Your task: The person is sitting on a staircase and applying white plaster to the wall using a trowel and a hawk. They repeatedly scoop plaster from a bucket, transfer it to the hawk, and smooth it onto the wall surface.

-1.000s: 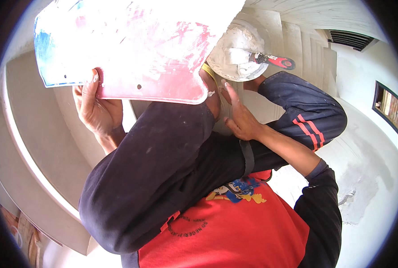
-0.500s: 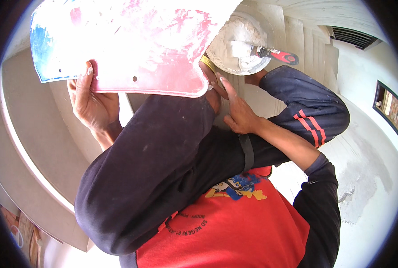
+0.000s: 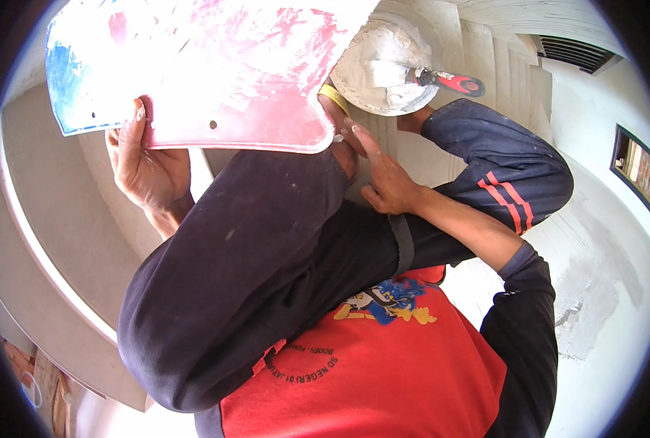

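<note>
My left hand [image 3: 148,157] grips the lower edge of a curved pink, white and blue plastic panel [image 3: 215,109], thumb on its face. The panel is smeared with white paste and has small holes near its edge. My right hand [image 3: 390,175] is beside the panel's lower right corner, index finger stretched out and thumb apart, with nothing visible in it. White residue shows at the fingertips; whether they touch the panel or my leg I cannot tell. Beyond it, a bucket [image 3: 344,89] of whitish paste holds a putty knife [image 3: 452,82] with a red and black handle.
My bent legs in dark trousers [image 3: 252,248] lie under and beside the panel. Pale steps [image 3: 485,66] rise behind the bucket. Curved grey ledges [image 3: 62,212] run along the left. A white wall with a dark vent [image 3: 577,52] and a small opening [image 3: 635,168] stands at the right.
The panel and my left hand have shifted slightly left and up in view. My right hand stays near the panel's corner, its grip unchanged. The bucket and putty knife also appear slightly higher and further left.
</note>
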The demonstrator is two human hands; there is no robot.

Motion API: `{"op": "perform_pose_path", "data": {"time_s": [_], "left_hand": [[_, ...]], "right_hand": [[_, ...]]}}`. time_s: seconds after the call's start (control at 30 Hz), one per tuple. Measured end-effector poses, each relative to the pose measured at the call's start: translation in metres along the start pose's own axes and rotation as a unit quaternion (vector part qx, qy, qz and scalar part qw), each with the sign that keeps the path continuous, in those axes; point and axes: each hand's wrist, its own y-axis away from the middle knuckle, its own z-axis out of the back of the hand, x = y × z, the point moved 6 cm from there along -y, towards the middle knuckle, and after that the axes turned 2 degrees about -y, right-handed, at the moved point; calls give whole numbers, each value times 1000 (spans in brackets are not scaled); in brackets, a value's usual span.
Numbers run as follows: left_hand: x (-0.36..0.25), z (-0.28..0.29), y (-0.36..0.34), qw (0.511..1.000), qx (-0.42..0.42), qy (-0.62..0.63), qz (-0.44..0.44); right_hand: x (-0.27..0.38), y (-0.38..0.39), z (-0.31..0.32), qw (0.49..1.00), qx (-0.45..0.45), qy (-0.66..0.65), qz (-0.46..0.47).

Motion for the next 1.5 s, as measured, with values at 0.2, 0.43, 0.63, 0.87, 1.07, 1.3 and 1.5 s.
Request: {"op": "perform_pose_path", "data": {"time_s": [0.2, 0.43, 0.63, 0.87, 1.07, 1.3, 1.5], "left_hand": [[-3, -3, 1, 999, -27, 22, -28], [-2, 1, 2, 999, -41, 28, -20], [-4, 8, 6, 998, -48, 12, -37], [-7, 12, 5, 998, -61, -5, -26], [-6, 11, 5, 999, -43, -4, -34], [-5, 9, 4, 998, -38, 19, -37], [-3, 18, 6, 994, -106, 7, -29]], "right_hand": [[3, 0, 1, 1000, -3, 14, 27], [6, -16, 11, 998, -18, -59, 13], [-1, -13, 34, 976, -126, -166, 62], [-2, -14, 53, 974, -136, -174, 51], [13, -43, 35, 986, -49, -143, 71], [1, -53, 18, 995, 18, -19, 97], [10, -44, 26, 992, 27, 34, 123]]}}
